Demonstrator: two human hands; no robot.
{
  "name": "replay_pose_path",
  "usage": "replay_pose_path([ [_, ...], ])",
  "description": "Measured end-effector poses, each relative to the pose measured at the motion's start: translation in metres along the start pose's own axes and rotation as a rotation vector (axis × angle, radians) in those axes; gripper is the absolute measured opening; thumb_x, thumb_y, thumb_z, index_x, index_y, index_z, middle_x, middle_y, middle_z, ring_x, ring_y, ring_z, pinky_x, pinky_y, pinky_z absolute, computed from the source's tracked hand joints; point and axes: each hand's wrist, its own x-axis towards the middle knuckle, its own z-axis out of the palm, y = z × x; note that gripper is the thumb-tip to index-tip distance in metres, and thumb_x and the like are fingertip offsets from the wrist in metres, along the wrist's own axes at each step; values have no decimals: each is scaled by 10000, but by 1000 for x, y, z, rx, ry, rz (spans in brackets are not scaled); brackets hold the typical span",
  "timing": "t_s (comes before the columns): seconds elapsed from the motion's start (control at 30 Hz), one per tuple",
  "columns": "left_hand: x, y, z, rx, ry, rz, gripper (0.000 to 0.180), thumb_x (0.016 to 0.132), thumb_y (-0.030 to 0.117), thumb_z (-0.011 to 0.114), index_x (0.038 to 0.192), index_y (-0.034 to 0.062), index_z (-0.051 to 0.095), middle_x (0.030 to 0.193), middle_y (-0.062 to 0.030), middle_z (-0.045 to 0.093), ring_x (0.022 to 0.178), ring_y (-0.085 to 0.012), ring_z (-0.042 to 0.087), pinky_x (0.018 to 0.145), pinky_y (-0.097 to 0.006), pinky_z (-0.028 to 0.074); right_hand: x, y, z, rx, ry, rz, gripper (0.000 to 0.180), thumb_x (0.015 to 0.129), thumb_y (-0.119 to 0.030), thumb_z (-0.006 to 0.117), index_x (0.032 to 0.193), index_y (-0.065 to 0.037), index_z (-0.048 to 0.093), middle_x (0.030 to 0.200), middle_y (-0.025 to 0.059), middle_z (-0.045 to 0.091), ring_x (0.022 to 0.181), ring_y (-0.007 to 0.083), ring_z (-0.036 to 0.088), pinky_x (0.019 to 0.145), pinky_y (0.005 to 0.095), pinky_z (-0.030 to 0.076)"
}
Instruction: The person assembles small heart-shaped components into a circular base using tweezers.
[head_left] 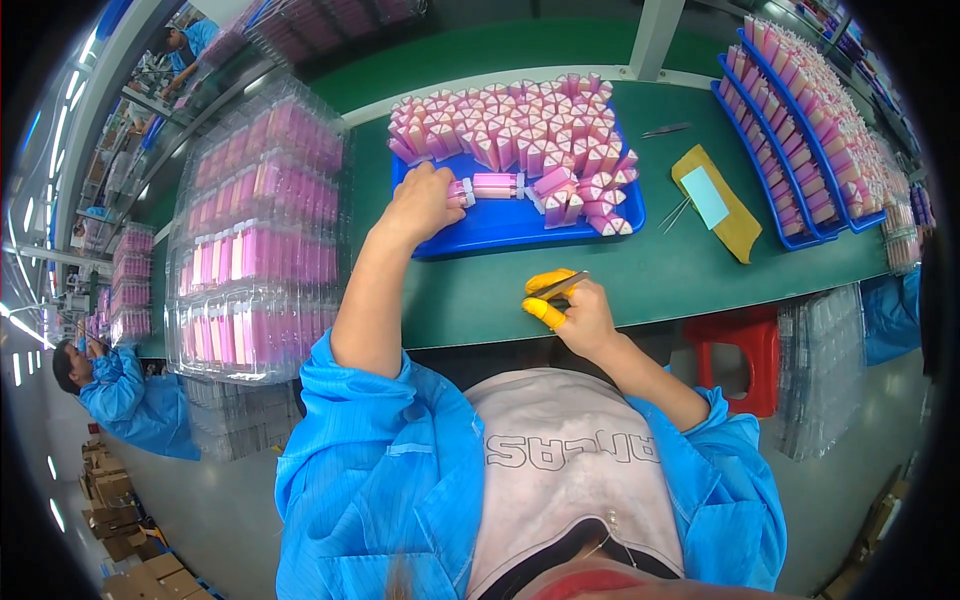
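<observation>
In the head view, inside the blue tray (480,240) on the tabletop (440,305), one pink block (494,186) lies with its long axis left to right. The left hand (425,203) curls at its left; whether it pinches anything, I cannot tell. The right hand (585,318) pinches tweezers (556,287), probably for fine control. Other blocks (500,125) mostly stand packed, perhaps saving space.

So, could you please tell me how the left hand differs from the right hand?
The right hand wears yellow finger covers; the left hand shows none. The right hand holds tweezers in front of the blue tray, while the left hand reaches into that tray, at a pink piece. Both extend from bare forearms.
</observation>
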Motion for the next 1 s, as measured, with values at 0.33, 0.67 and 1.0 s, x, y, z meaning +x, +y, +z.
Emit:
replay_pose_path([
  [0.33,-90,56,-7,-1583,-149,8,245,729,83,621,928,35,487,815,-83,557,729,-166,575,559,-277,492,-1,-1,-5,-157,96,-69,205,688,-128,679,844,-21,600,774,97,593,675,230,582,593,302,476],
  [0.67,-121,75,21,-1643,-217,-43,377,625,-16,691,952,7,504,875,-110,555,779,-165,560,628,-262,489,8,-9,-14,-370,100,-18,201,680,-115,681,855,-45,612,743,112,587,618,251,559,548,310,456],
  [1.0,-128,77,21,-1075,179,200,348,566,68,742,845,31,538,750,-76,592,696,-191,605,609,-259,461,17,-96,-20,439,210,-14,192,713,-34,661,877,26,583,838,79,604,722,151,581,651,258,460],
])
